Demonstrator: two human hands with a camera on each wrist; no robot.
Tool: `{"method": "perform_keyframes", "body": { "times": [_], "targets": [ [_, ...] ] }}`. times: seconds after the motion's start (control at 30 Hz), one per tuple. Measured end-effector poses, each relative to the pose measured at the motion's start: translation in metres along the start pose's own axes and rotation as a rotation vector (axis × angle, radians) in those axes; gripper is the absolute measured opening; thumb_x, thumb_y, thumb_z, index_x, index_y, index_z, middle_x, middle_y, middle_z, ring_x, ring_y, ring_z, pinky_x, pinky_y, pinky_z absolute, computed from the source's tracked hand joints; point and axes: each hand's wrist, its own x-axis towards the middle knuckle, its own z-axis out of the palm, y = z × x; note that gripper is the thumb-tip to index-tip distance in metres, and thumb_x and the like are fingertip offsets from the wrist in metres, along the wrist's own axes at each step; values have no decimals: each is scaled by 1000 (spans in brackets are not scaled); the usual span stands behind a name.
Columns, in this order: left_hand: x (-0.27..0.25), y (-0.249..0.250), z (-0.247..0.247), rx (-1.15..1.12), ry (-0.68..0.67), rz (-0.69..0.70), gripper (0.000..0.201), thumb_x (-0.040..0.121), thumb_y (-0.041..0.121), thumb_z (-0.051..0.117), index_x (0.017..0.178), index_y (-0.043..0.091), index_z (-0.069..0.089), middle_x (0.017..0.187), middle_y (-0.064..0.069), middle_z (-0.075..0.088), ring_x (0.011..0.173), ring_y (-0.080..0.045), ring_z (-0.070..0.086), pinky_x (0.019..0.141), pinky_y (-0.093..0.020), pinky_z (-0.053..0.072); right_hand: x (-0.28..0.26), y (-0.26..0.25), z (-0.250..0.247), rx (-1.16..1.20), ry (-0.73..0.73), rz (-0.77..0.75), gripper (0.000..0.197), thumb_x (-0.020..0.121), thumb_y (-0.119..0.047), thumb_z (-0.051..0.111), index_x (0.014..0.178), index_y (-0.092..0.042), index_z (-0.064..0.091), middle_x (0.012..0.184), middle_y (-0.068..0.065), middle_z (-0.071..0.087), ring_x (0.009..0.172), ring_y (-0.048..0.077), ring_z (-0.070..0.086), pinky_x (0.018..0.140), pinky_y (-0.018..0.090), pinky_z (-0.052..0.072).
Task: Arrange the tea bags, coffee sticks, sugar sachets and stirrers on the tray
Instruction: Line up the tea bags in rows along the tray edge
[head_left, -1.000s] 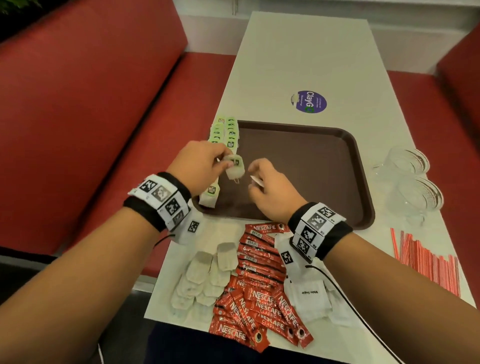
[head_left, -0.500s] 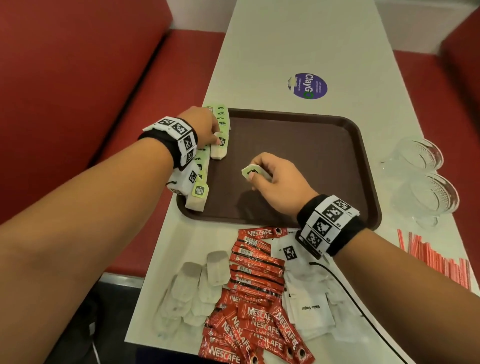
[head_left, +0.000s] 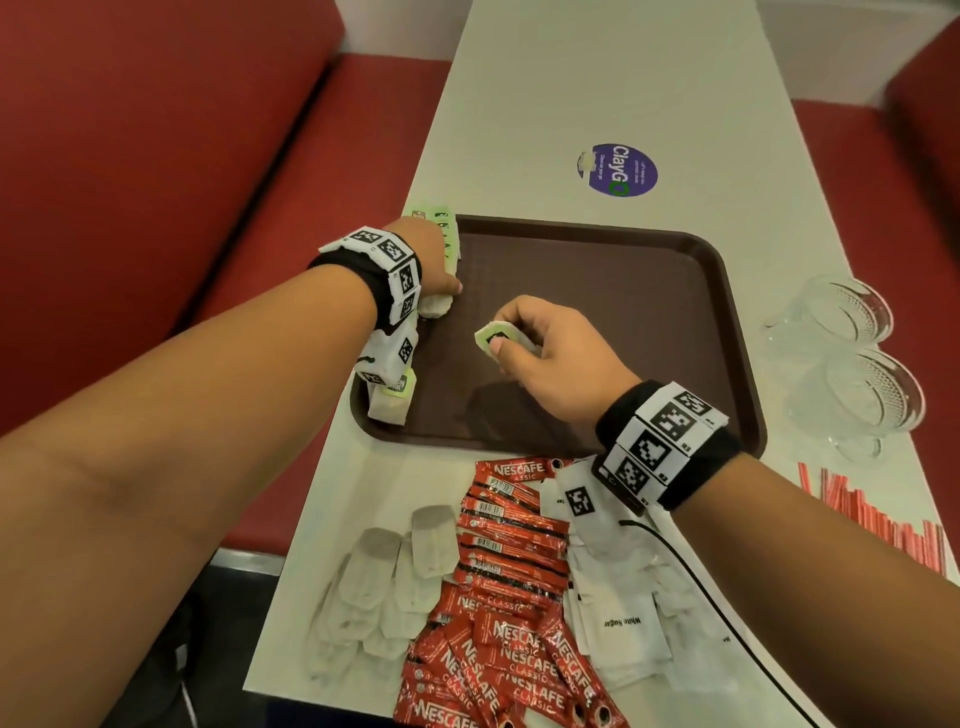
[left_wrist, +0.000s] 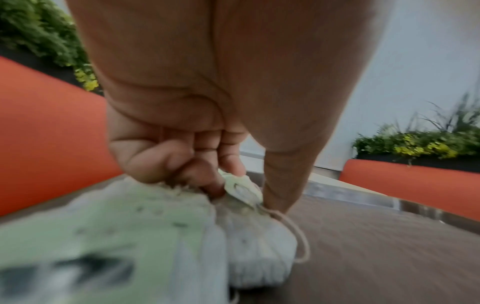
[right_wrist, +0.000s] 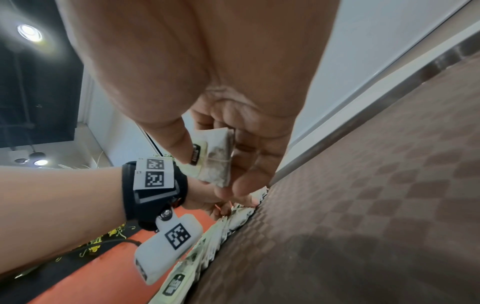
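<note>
Tea bags (head_left: 439, 244) are being laid in a row along the left edge of the brown tray (head_left: 649, 312). Since a second ago, the left hand (head_left: 426, 260) has been carried from the near middle of the tray out to that row, where a bag is now pinched and pressed down among the others; its string is seen looped loose in the left wrist view. Meanwhile a second tea bag (head_left: 500, 338), white with a green tag and string wound round it, is gripped by the right hand (head_left: 545, 358) over the tray's middle. The row is thus judged one bag longer, with another ready. Loose tea bags (head_left: 395, 571), coffee sticks (head_left: 509, 587), sugar sachets (head_left: 623, 618) and stirrers (head_left: 878, 514) are left untouched on the table (head_left: 597, 78), near the tray.
</note>
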Motion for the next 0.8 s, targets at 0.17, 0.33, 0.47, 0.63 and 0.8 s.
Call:
{"method": "perform_keyframes", "body": {
  "times": [0.17, 0.33, 0.47, 0.63, 0.8],
  "targets": [
    [-2, 3, -5, 12, -6, -28, 53, 84, 59, 63, 90, 6, 64, 70, -5, 52, 61, -20, 50, 52, -30, 37, -1, 0, -1, 1, 2, 24, 5, 97, -25, 61, 100, -22, 63, 86, -6, 68, 80, 17, 65, 77, 43, 57],
    [-32, 6, -25, -189, 136, 75, 42, 90, 58, 57, 94, 17, 63, 86, 0, 62, 82, -20, 58, 66, -31, 43, 1, 0, -2, -16, 3, 27, 4, 99, -24, 60, 101, -21, 61, 83, -4, 69, 74, 11, 67, 75, 38, 58],
    [-79, 12, -33, -558, 177, 305, 40, 89, 63, 55, 88, 26, 66, 75, 9, 62, 69, -8, 56, 61, -24, 43, 5, -2, -1, 58, 35, 66, 4, 101, -22, 57, 102, -18, 59, 79, 3, 71, 63, 12, 69, 64, 29, 59],
    [-112, 13, -20, -588, 181, 455, 16, 89, 42, 68, 90, 26, 69, 80, 12, 67, 71, 0, 57, 64, -14, 42, 10, -3, -2, 85, 65, 59, 7, 101, -24, 57, 97, -18, 58, 80, 1, 72, 69, 10, 73, 59, 22, 54],
    [-114, 10, -14, -605, 335, 439, 8, 93, 29, 67, 91, 21, 69, 74, 10, 63, 66, -4, 54, 64, -22, 41, 12, -2, 1, -90, 76, 18, 12, 96, -28, 64, 95, -16, 62, 82, 0, 65, 77, 18, 61, 71, 41, 53]
  ]
}}
